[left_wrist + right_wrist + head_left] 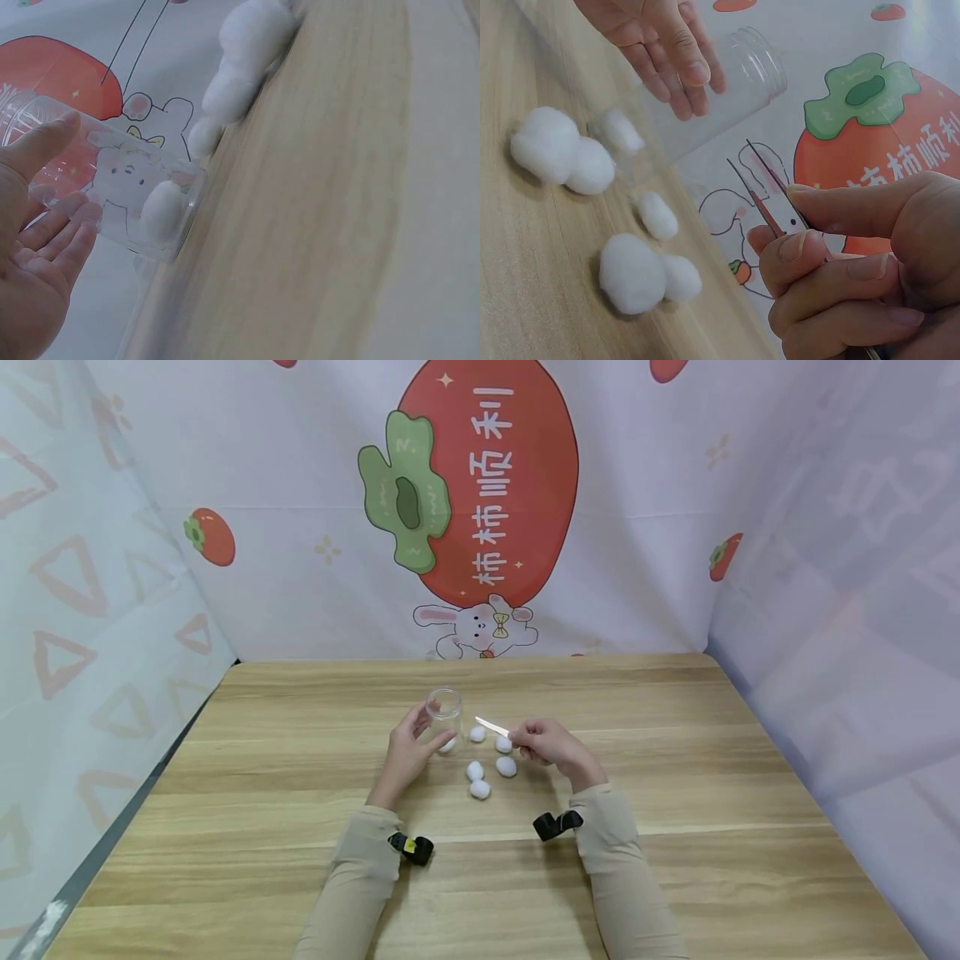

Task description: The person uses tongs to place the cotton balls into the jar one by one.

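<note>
My left hand point(408, 755) holds a clear jar point(446, 713) upright on the table, its thumb and fingers around the side. One white cotton ball point(162, 212) lies inside at the jar's bottom. To the right, my right hand point(553, 747) pinches a pair of metal tweezers point(763, 196) between thumb and fingers. The tweezers' tips are apart, with nothing between them, and point toward the jar. Several loose cotton balls point(506, 767) lie on the table between the hands, some touching each other; one sits just below the tweezers in the head view.
The wood-grain table point(300, 860) reaches back to a printed cloth point(285, 585) with a large persimmon and a rabbit. Pale cloths hang at the left and right sides. Each wrist wears a small black camera point(557, 825).
</note>
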`<state>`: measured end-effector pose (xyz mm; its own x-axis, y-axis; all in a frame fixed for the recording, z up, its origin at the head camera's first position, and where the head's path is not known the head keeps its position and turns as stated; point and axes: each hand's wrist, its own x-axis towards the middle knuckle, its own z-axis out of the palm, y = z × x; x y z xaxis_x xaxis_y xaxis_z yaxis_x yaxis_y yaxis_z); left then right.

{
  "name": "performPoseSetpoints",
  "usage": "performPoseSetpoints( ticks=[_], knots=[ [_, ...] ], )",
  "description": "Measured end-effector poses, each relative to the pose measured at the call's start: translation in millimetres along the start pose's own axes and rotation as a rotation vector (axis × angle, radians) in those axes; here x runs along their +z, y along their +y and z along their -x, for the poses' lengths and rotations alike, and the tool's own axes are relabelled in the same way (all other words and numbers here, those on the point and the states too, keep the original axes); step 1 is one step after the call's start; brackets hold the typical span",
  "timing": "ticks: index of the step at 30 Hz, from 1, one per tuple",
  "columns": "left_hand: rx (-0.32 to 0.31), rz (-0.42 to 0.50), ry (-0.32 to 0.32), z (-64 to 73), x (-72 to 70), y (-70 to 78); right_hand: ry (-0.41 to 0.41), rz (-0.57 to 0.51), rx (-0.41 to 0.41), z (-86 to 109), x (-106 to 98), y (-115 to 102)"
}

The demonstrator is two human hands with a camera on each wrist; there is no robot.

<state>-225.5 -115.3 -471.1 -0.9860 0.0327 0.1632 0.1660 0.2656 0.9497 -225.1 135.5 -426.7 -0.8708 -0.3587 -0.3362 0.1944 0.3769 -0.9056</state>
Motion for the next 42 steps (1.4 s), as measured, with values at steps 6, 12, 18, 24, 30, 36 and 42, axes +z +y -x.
performPoseSetpoints(
  ticks=[6,12,18,24,30,36,42],
  knots=[
    [0.029,-0.008,-0.005,1.6,-1.8,0.7,0.008,0.037,0.017,-3.3,2,6],
    [0.030,-0.018,-0.015,1.6,-2.5,1.1,0.017,0.077,0.042,-5.4,3,11],
    [0.015,-0.023,-0.007,0.8,-1.4,1.6,0.015,0.089,0.040,-5.3,3,14],
    [0.002,-0.020,-0.004,0.3,-0.8,-0.2,0.026,0.108,0.042,-3.9,4,16],
    [0.003,-0.023,0.001,0.8,-0.7,-0.3,0.043,0.143,0.056,2.8,-3,13],
    [0.011,-0.033,0.004,0.1,0.0,-0.8,0.041,0.165,0.054,9.0,-18,17],
    [0.010,-0.032,0.008,-0.8,0.3,-2.2,0.041,0.175,0.057,11.7,-32,25]
  ],
)
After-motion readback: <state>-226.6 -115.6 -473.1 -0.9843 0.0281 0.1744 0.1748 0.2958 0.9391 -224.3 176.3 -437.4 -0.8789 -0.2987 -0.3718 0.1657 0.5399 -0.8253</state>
